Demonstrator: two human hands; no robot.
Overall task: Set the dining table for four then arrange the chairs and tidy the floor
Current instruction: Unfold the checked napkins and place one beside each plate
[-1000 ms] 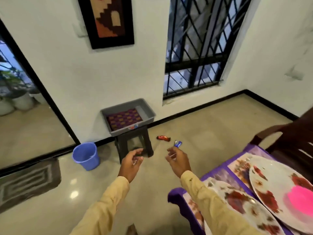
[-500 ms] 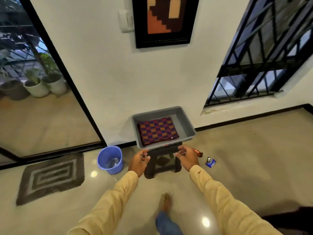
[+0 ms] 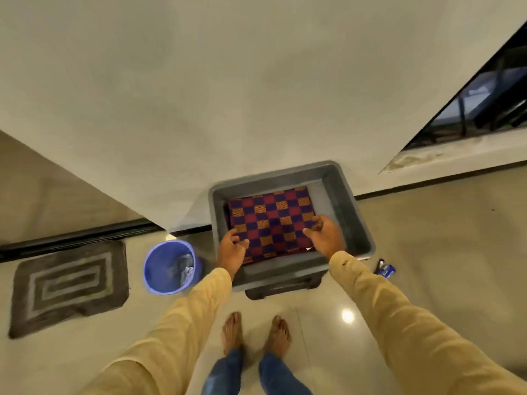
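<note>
Fingers on both hands are curled over the near corners of the checkered mat [image 3: 271,220], left hand [image 3: 232,249] at its left edge and right hand [image 3: 325,238] at its right, but I can't tell if they actually grip it. The mat lies flat in a grey tub [image 3: 362,223] on a dark stool [image 3: 282,289] by the wall, with a bare strip between the mat's right edge and the tub wall. A blue bucket [image 3: 159,280] stands just left of the stool, and a small wrapper [image 3: 385,269] lies on the floor to the right.

Grey tub [image 3: 345,201]; red-blue-orange checked cloth [image 3: 271,220]; blue bin [image 3: 159,269]; tan sleeves [image 3: 182,323]
</note>
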